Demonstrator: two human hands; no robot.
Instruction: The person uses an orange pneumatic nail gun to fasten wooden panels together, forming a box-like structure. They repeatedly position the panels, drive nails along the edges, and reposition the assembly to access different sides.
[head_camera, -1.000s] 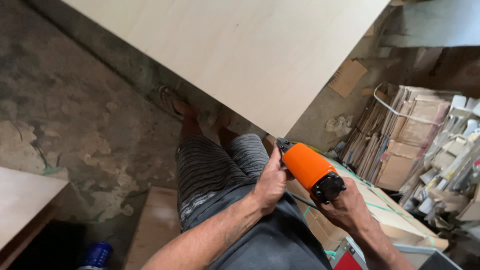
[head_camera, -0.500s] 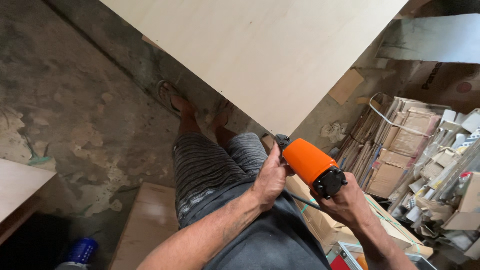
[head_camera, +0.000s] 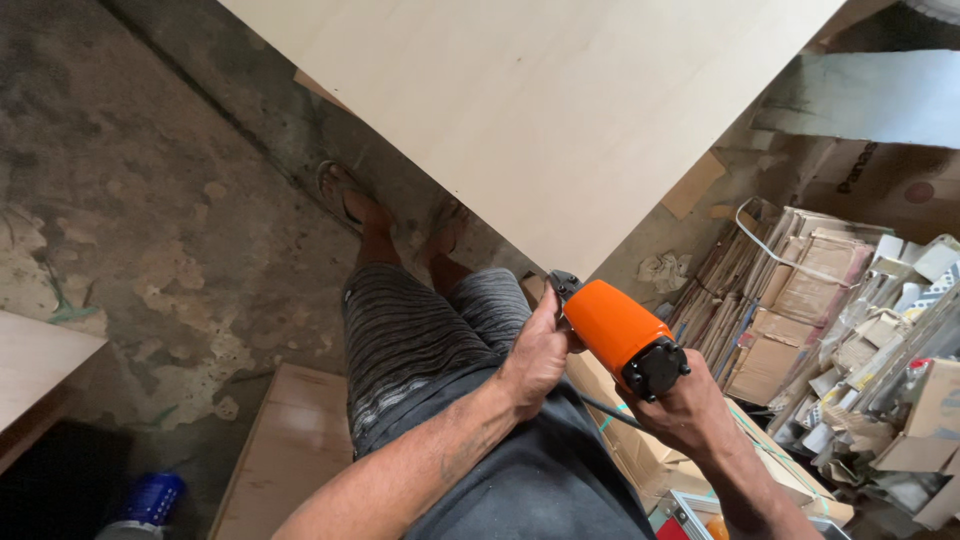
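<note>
— What do we hold here, and with how many hands?

— We hold one orange power tool (head_camera: 618, 332) with black ends, and we use two hands. Our left hand (head_camera: 537, 356) is closed around the front part of the tool, near its black nose. Our right hand (head_camera: 690, 408) is wrapped around the back part, under the black round cap. Both hands are clenched on the tool.

— Where is the tool?

— It is in front of our waist, above our striped shorts (head_camera: 410, 340). Its nose points up to the lower edge of one large pale wooden board (head_camera: 560, 110), which fills the top of the view. We cannot tell whether the nose touches the board.

— What else do we count?

— We see two feet in sandals (head_camera: 345, 195) on the stained concrete floor (head_camera: 130, 220). At the right there is one pile of flattened cardboard (head_camera: 800, 310). At the bottom left we see one blue bottle (head_camera: 152, 498) and one wooden plank (head_camera: 285, 450) beside it.
</note>
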